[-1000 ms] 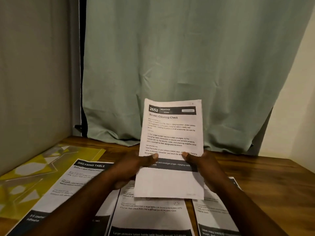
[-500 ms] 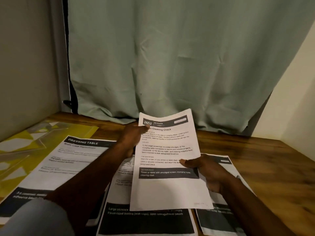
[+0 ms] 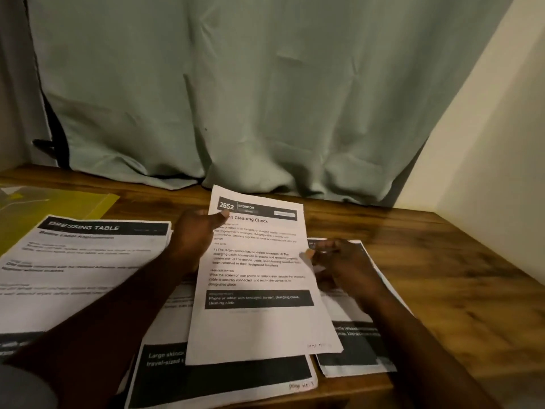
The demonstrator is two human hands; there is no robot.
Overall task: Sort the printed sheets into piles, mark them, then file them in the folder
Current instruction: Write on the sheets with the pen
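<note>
Sheet 2652 (image 3: 259, 276), headed Cleaning Check, shows in the head view tilted low over the middle pile (image 3: 224, 376) on the counter (image 3: 442, 276), between the Dressing Table pile (image 3: 79, 261) and the right pile (image 3: 354, 349). My left hand (image 3: 196, 234) pinches its top left corner, thumb on the print. My right hand (image 3: 345, 261) sits at its right edge, thumb touching paper; through the blur I cannot tell whether those fingers grip. A yellow folder (image 3: 59, 205) lies far left.
</note>
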